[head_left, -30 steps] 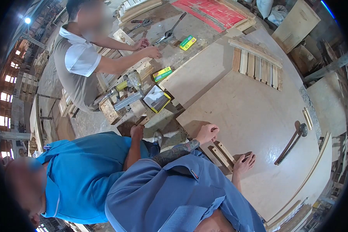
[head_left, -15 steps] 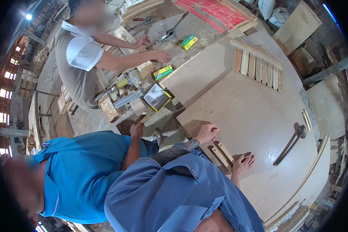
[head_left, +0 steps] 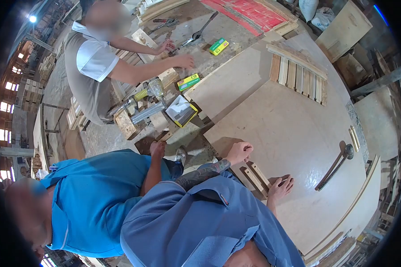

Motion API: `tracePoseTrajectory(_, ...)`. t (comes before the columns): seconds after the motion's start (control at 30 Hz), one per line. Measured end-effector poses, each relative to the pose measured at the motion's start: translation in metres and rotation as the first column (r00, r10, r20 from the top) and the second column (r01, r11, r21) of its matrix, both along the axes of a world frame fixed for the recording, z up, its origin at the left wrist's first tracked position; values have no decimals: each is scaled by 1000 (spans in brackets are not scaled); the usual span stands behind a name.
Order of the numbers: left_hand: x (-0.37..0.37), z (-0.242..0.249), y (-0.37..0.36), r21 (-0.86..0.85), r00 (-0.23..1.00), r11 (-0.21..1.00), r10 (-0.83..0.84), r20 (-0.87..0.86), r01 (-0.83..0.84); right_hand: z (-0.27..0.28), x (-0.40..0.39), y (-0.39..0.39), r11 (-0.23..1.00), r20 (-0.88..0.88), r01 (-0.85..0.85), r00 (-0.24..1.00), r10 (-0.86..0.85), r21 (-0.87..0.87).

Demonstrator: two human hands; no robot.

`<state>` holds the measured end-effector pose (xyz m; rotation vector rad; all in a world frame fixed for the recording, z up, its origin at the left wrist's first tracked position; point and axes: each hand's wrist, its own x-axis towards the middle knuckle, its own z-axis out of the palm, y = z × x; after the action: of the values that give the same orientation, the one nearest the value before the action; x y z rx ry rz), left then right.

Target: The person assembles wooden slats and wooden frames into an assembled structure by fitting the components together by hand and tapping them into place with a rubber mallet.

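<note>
My left hand (head_left: pixel 239 152), below a tattooed forearm, is over the near edge of a large pale board (head_left: pixel 272 124). Its fingers are curled closed, and whether anything is inside them is hidden. My right hand (head_left: pixel 280 187) lies on the same board with its fingers stretched and apart. Between my hands, two short wooden strips (head_left: pixel 256 178) with small holes lie side by side near the edge. The right hand is beside their lower ends. A hammer (head_left: pixel 336 167) rests on the board to the right of that hand.
Beside me stands a co-worker in a blue shirt (head_left: pixel 93 200). Across, another person (head_left: pixel 87 71) reaches over a bench with a nail gun (head_left: pixel 153 91), an open box (head_left: pixel 181 111) and green-yellow boxes (head_left: pixel 218 46). A slatted wooden piece (head_left: pixel 297 75) lies at the board's far end.
The hand of the person across has shifted slightly on the bench. My own hands, the strips and the hammer show no clear change.
</note>
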<state>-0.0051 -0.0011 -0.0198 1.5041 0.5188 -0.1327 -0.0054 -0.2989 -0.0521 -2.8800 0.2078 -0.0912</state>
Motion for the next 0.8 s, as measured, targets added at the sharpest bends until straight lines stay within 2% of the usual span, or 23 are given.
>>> tracePoseTrajectory(0.3, -1, 7, 1, -28, 1000, 1000, 8, -10, -8, -1, 0, 1, 999, 57, -29, 998, 28, 19)
tracePoseTrajectory(0.8, -1, 12, 2, -8, 1000, 1000, -4, -4, 4, 3, 0, 2, 1000, 9, -13, 1000, 13, -17)
